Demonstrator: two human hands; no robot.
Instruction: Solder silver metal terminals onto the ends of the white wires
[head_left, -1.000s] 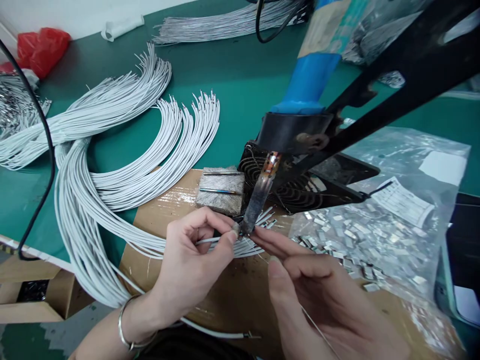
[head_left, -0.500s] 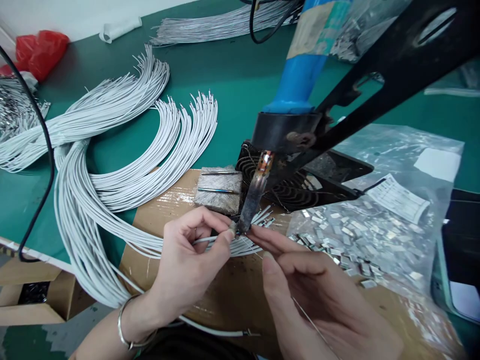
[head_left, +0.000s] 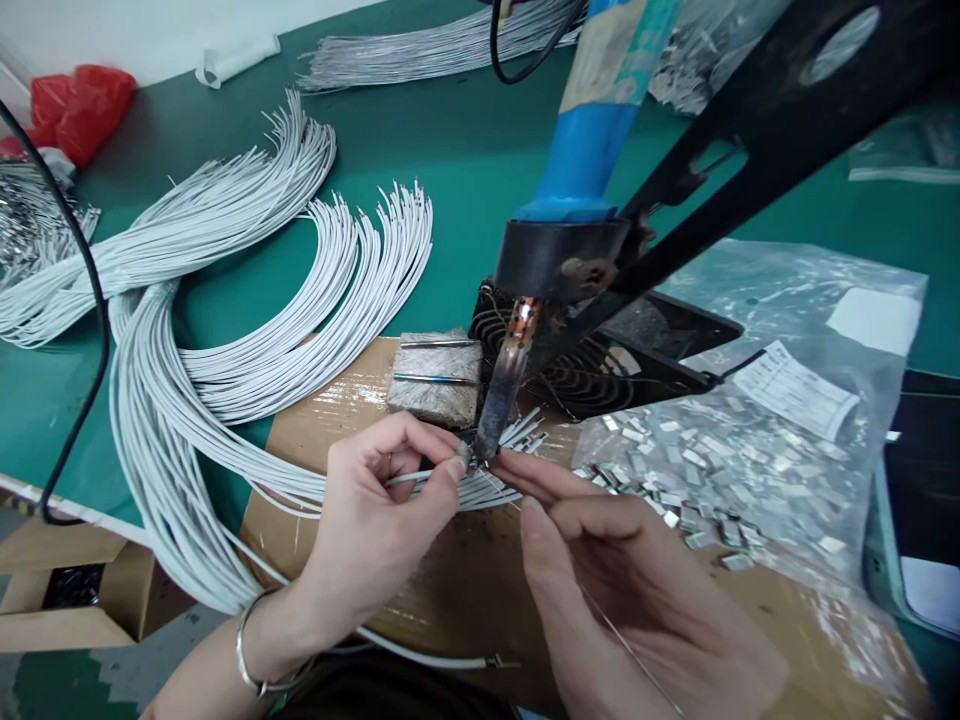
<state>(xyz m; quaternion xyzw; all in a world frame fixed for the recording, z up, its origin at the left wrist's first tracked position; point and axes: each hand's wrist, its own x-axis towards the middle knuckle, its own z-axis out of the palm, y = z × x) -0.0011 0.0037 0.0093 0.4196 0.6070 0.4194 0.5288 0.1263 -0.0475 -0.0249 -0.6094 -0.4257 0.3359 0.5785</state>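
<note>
My left hand [head_left: 379,520] pinches a thin white wire [head_left: 409,478] between thumb and forefinger and holds its stripped end against the tip of a mounted soldering iron [head_left: 504,385] with a blue handle [head_left: 592,130]. My right hand [head_left: 637,590] pinches a thin solder wire [head_left: 622,645] and feeds its end to the same tip. Both hands meet over a brown cardboard sheet [head_left: 457,590]. A fan of white wire ends [head_left: 510,440] lies just behind the tip.
Big bundles of white wires [head_left: 225,330] curve over the green table [head_left: 465,170] to the left. A clear bag of small metal pieces [head_left: 720,460] lies right. A black fan [head_left: 592,370], a grey block [head_left: 435,375], a black stand arm [head_left: 750,140] and a red bag [head_left: 75,100] surround the spot.
The hands stay pinched at the iron's tip. The view has shifted slightly, so the iron and stand sit a little further left in the frame.
</note>
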